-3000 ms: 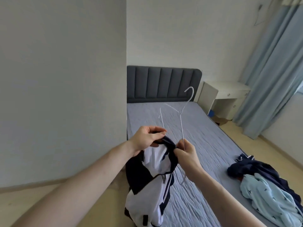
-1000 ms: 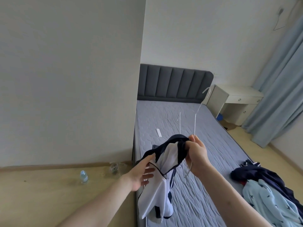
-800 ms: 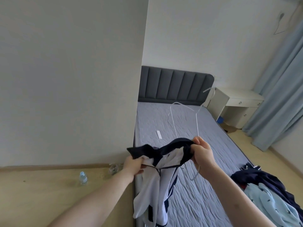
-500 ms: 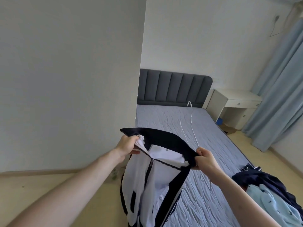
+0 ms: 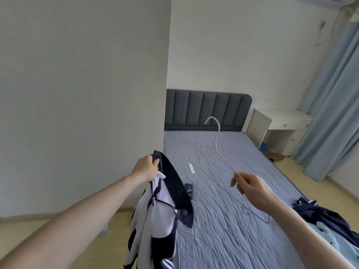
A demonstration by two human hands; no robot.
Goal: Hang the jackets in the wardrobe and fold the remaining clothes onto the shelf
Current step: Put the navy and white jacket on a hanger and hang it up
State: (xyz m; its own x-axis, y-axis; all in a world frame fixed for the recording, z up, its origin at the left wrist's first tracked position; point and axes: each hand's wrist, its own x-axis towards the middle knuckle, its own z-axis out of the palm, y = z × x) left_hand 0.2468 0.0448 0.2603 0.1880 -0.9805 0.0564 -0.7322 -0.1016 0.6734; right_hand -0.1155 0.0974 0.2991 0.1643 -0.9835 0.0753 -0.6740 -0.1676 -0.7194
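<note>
In the head view there was one white and navy jacket (image 5: pixel 155 214), one thin white wire hanger (image 5: pixel 220 152), and two hands. On the bed (image 5: pixel 223 239) lay one small white strip (image 5: pixel 191 168), one dark small object (image 5: pixel 188 193) and one pile of clothes (image 5: pixel 330 226) at the right edge, dark blue on top of light blue.

The left hand (image 5: pixel 145 169) gripped the dark collar of the jacket with curled fingers, and the jacket hung down from it beside the left edge of the bed, its zipper partly open.

The right hand (image 5: pixel 252 188) was held above the mattress. Its fingers were loosely bent, and its thumb and forefinger pinched the thin wire of the hanger. The hook of the hanger pointed up, toward the grey headboard (image 5: pixel 207 109).
</note>
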